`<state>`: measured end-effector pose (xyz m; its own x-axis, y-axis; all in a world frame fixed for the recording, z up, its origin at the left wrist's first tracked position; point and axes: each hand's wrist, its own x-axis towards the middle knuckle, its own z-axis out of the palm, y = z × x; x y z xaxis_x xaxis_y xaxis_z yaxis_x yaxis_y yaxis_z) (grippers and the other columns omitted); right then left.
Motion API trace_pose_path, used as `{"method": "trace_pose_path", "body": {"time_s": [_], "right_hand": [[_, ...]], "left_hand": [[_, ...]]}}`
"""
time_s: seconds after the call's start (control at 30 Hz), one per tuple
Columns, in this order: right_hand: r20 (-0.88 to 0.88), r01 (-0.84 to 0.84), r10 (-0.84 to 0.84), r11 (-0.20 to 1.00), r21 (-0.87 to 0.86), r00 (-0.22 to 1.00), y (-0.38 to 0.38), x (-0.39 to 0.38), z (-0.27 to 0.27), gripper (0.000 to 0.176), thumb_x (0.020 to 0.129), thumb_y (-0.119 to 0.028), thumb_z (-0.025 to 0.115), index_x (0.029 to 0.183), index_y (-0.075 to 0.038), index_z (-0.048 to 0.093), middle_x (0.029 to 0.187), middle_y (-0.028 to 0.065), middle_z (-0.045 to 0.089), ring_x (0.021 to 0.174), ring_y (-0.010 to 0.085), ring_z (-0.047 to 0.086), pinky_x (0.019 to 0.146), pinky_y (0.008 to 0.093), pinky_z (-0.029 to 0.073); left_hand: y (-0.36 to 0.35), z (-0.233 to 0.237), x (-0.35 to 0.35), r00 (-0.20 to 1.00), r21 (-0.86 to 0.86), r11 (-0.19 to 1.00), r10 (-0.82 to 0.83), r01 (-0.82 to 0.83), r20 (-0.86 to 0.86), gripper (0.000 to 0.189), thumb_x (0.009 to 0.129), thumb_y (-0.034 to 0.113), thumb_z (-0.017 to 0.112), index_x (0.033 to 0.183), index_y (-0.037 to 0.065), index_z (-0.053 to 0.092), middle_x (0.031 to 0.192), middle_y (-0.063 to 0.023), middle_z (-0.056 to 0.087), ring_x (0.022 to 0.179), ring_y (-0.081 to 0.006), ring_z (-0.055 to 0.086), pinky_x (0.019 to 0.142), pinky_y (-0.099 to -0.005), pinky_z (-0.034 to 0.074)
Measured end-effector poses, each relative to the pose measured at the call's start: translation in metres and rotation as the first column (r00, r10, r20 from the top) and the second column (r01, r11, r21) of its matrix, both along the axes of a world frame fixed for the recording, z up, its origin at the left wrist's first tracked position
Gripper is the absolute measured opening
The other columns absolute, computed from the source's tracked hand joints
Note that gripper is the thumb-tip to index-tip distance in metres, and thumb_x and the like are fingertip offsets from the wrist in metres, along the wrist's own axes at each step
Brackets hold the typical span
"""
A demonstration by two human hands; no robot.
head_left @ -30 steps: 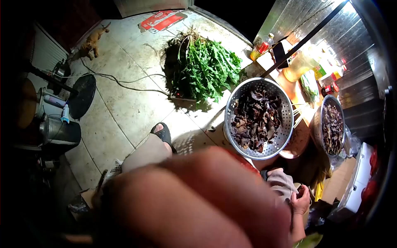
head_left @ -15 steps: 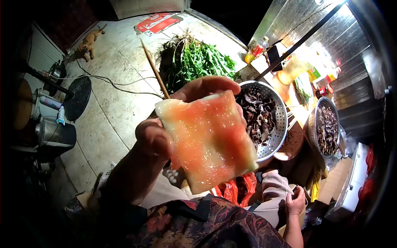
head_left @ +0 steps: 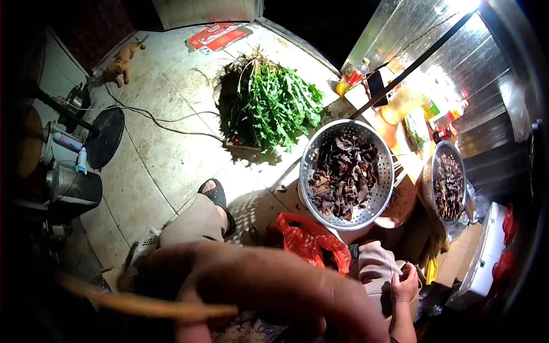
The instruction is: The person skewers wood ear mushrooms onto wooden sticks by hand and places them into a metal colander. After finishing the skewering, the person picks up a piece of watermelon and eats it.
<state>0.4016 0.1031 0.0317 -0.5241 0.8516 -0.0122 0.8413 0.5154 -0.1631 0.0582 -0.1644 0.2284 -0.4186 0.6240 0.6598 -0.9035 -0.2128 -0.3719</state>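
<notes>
My left hand [head_left: 274,280] is large and blurred, right below the camera, with its fingers curled. It holds a thin brown wooden stick [head_left: 148,304] that points to the left. The watermelon slice it held earlier is out of sight. On my right knee lies my right hand [head_left: 406,284], fingers bent together; whatever they may hold is too small to make out. Beside that knee is a red plastic bag [head_left: 306,237]. Just beyond stands a perforated metal colander [head_left: 384,191] with dark, wrinkled wood ear mushrooms [head_left: 346,177].
Leafy greens [head_left: 274,106] lie in a heap on the tiled floor. A second colander [head_left: 430,171] with dark pieces stands at right, near bottles [head_left: 353,77] and a white box [head_left: 480,257]. A cable [head_left: 154,117] crosses the floor; a small dog [head_left: 123,60] is at far left.
My left hand has come down and closer to the camera, and the stick has swung to point left. The watermelon slice has left the view. My right hand has barely moved.
</notes>
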Motion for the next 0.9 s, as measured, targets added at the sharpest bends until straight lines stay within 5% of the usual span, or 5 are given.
{"method": "trace_pose_path", "body": {"time_s": [0.1, 0.17, 0.23, 0.3, 0.9], "right_hand": [[-0.009, 0.018, -0.018, 0.999, -0.029, 1.0, -0.001, -0.004, 0.003, 0.048, 0.067, -0.02, 0.065, 0.11, -0.004, 0.052, 0.093, 0.0121, 0.057, 0.082, 0.0265, 0.057, 0.074, 0.0359, 0.047], [-0.017, 0.012, -0.012, 0.999, -0.032, 1.0, -0.001, -0.003, 0.001, 0.047, 0.067, -0.02, 0.065, 0.11, -0.004, 0.052, 0.093, 0.0122, 0.057, 0.082, 0.0265, 0.057, 0.074, 0.0359, 0.047], [-0.023, 0.009, -0.01, 0.999, -0.036, 1.0, 0.0, -0.003, 0.001, 0.047, 0.067, -0.02, 0.065, 0.11, -0.004, 0.052, 0.093, 0.0123, 0.057, 0.082, 0.0265, 0.057, 0.074, 0.0358, 0.047], [-0.019, 0.008, -0.009, 1.0, -0.016, 1.0, -0.002, -0.005, 0.003, 0.047, 0.067, -0.02, 0.066, 0.109, -0.004, 0.053, 0.094, 0.0122, 0.057, 0.082, 0.0264, 0.057, 0.074, 0.0356, 0.047], [-0.057, -0.012, 0.014, 0.999, 0.03, 0.998, -0.001, -0.002, 0.0, 0.052, 0.066, -0.021, 0.066, 0.114, -0.006, 0.051, 0.092, 0.012, 0.058, 0.082, 0.0273, 0.058, 0.074, 0.0367, 0.047]], "left_hand": [[-0.017, -0.007, 0.005, 0.985, -0.247, 0.961, -0.148, 0.123, -0.083, 0.063, 0.082, 0.017, 0.066, 0.118, -0.023, 0.032, 0.084, -0.015, 0.059, 0.058, -0.0077, 0.058, 0.046, -0.017, 0.044], [0.018, -0.019, 0.011, 0.781, 0.109, 0.833, 0.547, -0.542, -0.303, 0.064, 0.08, 0.02, 0.068, 0.118, -0.021, 0.035, 0.084, -0.0154, 0.059, 0.058, -0.0109, 0.059, 0.047, -0.0189, 0.045], [-0.025, 0.002, -0.005, 0.747, -0.39, 0.759, 0.186, -0.522, -0.638, 0.065, 0.079, 0.027, 0.068, 0.117, -0.017, 0.039, 0.083, -0.016, 0.06, 0.058, -0.0148, 0.061, 0.049, -0.0223, 0.048], [-0.034, -0.015, 0.004, 0.903, -0.169, 0.888, -0.419, 0.429, 0.089, 0.067, 0.079, 0.032, 0.068, 0.118, -0.014, 0.04, 0.082, -0.0141, 0.061, 0.057, -0.0174, 0.062, 0.052, -0.0254, 0.05], [0.01, -0.079, -0.073, 0.749, -0.478, 0.691, 0.139, -0.542, -0.648, 0.091, 0.058, 0.043, 0.08, 0.123, -0.002, 0.035, 0.099, -0.0183, 0.052, 0.096, -0.0252, 0.05, 0.081, -0.0329, 0.044]]}}
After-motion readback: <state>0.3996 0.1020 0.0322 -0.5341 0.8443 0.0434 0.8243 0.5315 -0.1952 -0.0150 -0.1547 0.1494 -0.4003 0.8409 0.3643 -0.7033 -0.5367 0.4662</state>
